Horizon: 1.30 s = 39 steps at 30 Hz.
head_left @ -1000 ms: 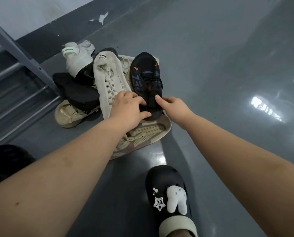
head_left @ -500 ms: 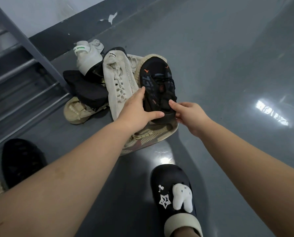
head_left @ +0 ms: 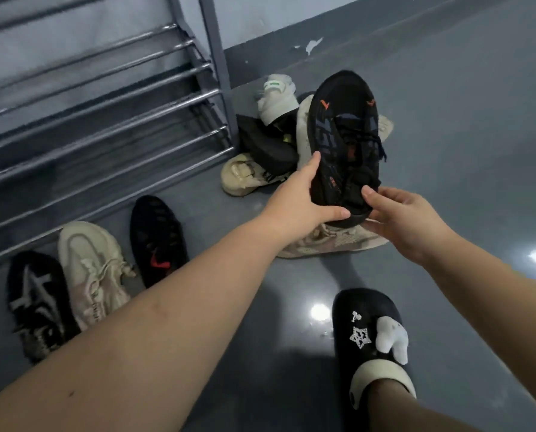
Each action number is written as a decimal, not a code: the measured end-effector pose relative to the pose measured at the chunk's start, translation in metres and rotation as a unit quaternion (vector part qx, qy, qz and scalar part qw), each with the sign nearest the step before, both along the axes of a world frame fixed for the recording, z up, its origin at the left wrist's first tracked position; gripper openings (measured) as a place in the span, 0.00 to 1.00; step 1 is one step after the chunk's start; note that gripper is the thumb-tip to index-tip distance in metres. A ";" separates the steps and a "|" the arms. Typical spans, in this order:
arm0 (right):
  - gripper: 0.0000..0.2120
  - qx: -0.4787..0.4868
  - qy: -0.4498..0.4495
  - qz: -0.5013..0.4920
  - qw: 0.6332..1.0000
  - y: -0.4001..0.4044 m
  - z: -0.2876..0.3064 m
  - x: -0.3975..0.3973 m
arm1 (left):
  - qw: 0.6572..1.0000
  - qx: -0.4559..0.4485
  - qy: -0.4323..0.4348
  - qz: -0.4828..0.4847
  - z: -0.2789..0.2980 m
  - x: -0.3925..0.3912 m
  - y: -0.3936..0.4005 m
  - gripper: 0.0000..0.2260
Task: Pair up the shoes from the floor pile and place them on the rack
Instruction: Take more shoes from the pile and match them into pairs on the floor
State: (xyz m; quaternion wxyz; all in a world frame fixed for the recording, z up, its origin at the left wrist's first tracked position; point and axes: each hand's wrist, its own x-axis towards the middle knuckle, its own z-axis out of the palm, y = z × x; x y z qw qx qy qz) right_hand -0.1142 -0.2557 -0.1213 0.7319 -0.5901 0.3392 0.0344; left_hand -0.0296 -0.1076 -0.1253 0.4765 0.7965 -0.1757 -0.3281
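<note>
A black knit sneaker with orange marks (head_left: 344, 129) is lifted above the floor pile, toe pointing away. My left hand (head_left: 297, 198) grips its heel from the left, thumb under the sole. My right hand (head_left: 400, 213) pinches the heel from the right. Below lies the pile: a beige knit sneaker (head_left: 332, 241) under my hands, a tan shoe (head_left: 241, 176), a black shoe (head_left: 266, 145) and a white shoe with a green tab (head_left: 276, 98). The grey metal rack (head_left: 104, 113) stands at the left, its bars bare.
Three single shoes lie in a row in front of the rack: a black and white one (head_left: 35, 300), a cream one (head_left: 92, 269) and a black one with a red mark (head_left: 157, 241). My black slipper with charms (head_left: 369, 332) is on the glossy grey floor.
Both hands have lifted the black sneaker off the pile. The view has swung left, bringing the rack and the three lined-up shoes into sight.
</note>
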 end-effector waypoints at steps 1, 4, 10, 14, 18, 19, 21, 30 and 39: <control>0.07 0.009 0.011 0.018 1.000 0.014 0.006 0.003 | 1.000 0.000 0.018 0.017 0.005 -0.002 0.016 0.49; 0.07 0.023 0.055 0.079 0.995 0.065 0.022 0.011 | 0.993 -0.003 0.091 0.078 0.015 -0.012 0.072 0.52; 0.13 0.010 0.141 0.216 0.966 0.161 0.037 0.006 | 0.978 0.013 0.127 0.165 0.028 -0.059 0.185 0.53; 0.09 -0.041 0.182 0.297 0.937 0.209 0.057 0.013 | 0.964 -0.013 0.136 0.227 0.032 -0.082 0.237 0.53; 0.06 -0.084 0.223 0.406 0.882 0.251 0.093 0.019 | 0.947 -0.096 0.162 0.260 0.064 -0.103 0.278 0.37; 0.05 -0.092 0.227 0.423 0.872 0.260 0.102 0.020 | 0.944 -0.107 0.168 0.265 0.069 -0.107 0.287 0.34; 0.05 -0.113 0.238 0.442 0.857 0.278 0.116 0.018 | 0.938 -0.127 0.173 0.274 0.076 -0.114 0.302 0.31; 0.12 -0.119 0.184 0.390 0.894 0.317 0.073 -0.041 | 0.927 -0.142 0.141 0.319 0.058 -0.175 0.329 0.35; 0.15 -0.080 0.248 0.354 0.898 0.297 -0.004 -0.141 | 0.893 -0.130 0.290 0.318 -0.018 -0.259 0.309 0.37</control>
